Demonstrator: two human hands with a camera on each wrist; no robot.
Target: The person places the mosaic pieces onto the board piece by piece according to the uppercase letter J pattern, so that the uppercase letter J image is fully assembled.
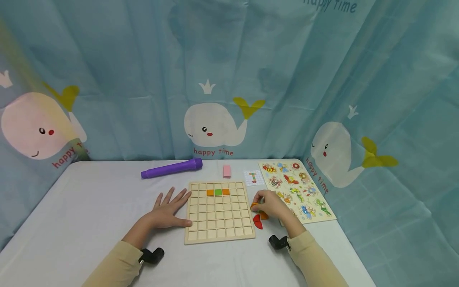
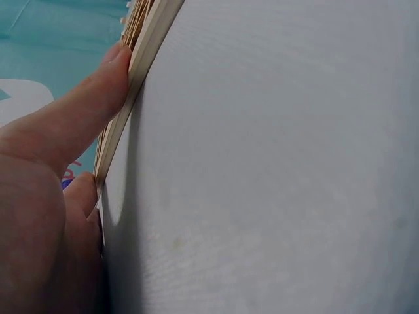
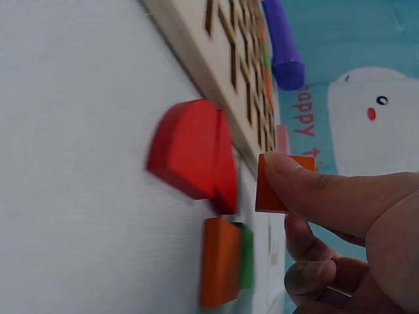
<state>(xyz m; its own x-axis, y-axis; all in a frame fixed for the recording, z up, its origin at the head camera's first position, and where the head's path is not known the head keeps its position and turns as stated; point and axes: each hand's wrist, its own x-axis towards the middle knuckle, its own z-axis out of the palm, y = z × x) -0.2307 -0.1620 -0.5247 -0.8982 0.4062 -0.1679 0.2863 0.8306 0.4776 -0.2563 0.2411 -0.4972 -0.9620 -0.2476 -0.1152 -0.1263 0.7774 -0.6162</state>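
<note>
A square wooden grid board point(image 1: 220, 233) lies on the table, with two orange squares and one green square point(image 1: 218, 192) in a row near its far side. The left hand point(image 1: 165, 213), fingers spread, touches the board's left edge with its thumb and fingertips. Just off the board's right edge, the right hand point(image 1: 273, 205) pinches an orange square block point(image 3: 267, 191) between thumb and fingers. Below that hand are red quarter-round blocks point(image 3: 186, 149), another orange block point(image 3: 219, 261) and a green block point(image 3: 247, 256) partly hidden behind it.
A purple microphone-shaped stick point(image 1: 172, 169) lies at the back left. Behind the board stand a pink block point(image 1: 227, 172) and a small pattern card point(image 1: 247, 183). An insect picture puzzle board point(image 1: 301, 213) is at the right, partly under the right forearm. A whale-print curtain point(image 1: 150, 119) hangs behind.
</note>
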